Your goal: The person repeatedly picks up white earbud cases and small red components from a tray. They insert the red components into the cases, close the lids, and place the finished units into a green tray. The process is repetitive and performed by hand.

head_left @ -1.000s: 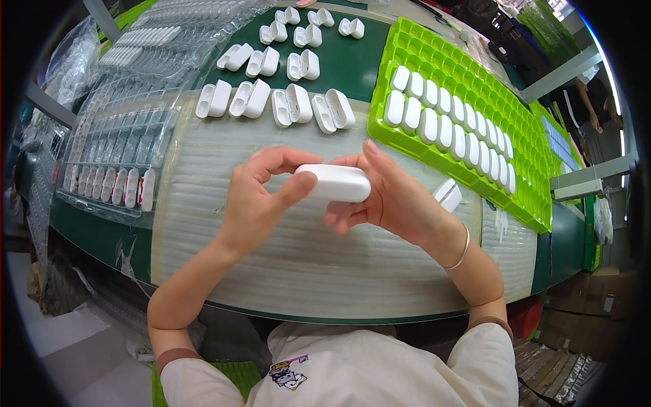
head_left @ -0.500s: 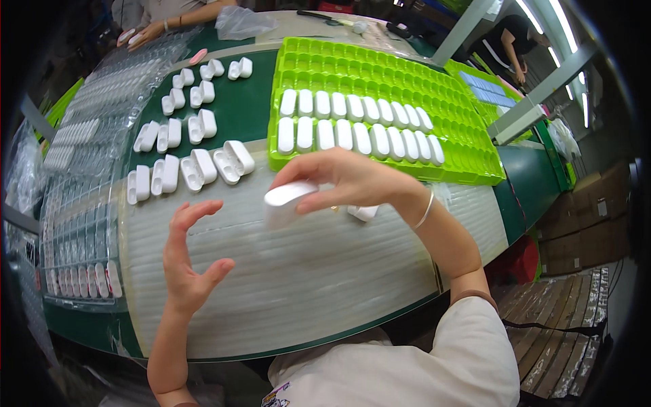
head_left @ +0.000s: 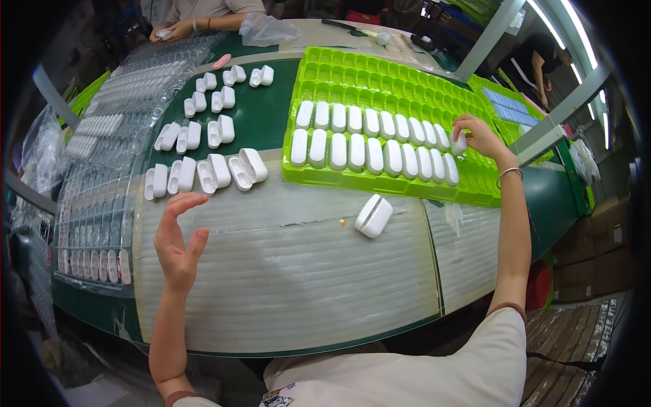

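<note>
At the right end of the farther filled row, my right hand pinches a white earbud case at a slot of the lime-green tray. Its fingers partly cover the case. Two rows of closed white cases stand upright in that tray. My left hand hovers over the pale mat, fingers curved apart, with nothing in it. Just beyond it are several white cases with lids up, the closest being an open case. A single slightly open case lies on the mat between my arms.
A clear plastic tray with small white parts runs along the left. At the far left another person's hands hold a white piece. A pink object lies behind the open cases. A metal post rises beyond the green tray.
My right hand has carried the white earbud case from above the mat rightward to the green tray. My left hand stays raised and open. The view has shifted slightly.
</note>
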A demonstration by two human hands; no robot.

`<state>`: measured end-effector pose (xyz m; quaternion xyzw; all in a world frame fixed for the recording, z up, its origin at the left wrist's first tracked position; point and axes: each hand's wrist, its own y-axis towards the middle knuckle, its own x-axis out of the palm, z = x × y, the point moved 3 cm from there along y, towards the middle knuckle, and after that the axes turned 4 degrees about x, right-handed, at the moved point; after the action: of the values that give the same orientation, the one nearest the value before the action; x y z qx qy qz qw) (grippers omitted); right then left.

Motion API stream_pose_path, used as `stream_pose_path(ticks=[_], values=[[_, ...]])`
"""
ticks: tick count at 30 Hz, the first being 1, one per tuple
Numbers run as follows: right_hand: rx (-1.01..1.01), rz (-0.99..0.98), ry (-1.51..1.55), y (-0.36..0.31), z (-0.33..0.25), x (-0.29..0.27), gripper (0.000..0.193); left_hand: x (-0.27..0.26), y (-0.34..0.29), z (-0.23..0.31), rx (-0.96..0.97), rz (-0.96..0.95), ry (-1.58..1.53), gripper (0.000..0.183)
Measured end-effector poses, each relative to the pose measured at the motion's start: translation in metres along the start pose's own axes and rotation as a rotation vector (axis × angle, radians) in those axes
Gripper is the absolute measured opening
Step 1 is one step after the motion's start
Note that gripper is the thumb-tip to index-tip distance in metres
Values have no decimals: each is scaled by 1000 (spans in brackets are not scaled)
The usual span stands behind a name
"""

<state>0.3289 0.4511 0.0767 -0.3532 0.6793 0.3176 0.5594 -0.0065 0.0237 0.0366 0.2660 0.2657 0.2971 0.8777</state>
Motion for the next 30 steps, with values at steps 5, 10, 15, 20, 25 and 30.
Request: stream_pose_path(ticks=[5,10,15,20,25,30], values=[[-56,17,95,19,20,30,27,-24,7,13,4,-9,101,28],[133,112,105,12,-18,18,42,-96,14,2,-52,41,395,21],[-105,124,31,15,-142,4,43,-270,-11,-89,-349,266,903,22],[-226,13,136,28,-248,20,37,-449,-71,-165,-734,473,1335,24],[-318,-81,79,34,-290,33,32,-490,-73,-222,-1029,304,1573,28],[-395,-204,33,64,-317,55,32,-514,-101,-264,-1015,283,1449,33]])
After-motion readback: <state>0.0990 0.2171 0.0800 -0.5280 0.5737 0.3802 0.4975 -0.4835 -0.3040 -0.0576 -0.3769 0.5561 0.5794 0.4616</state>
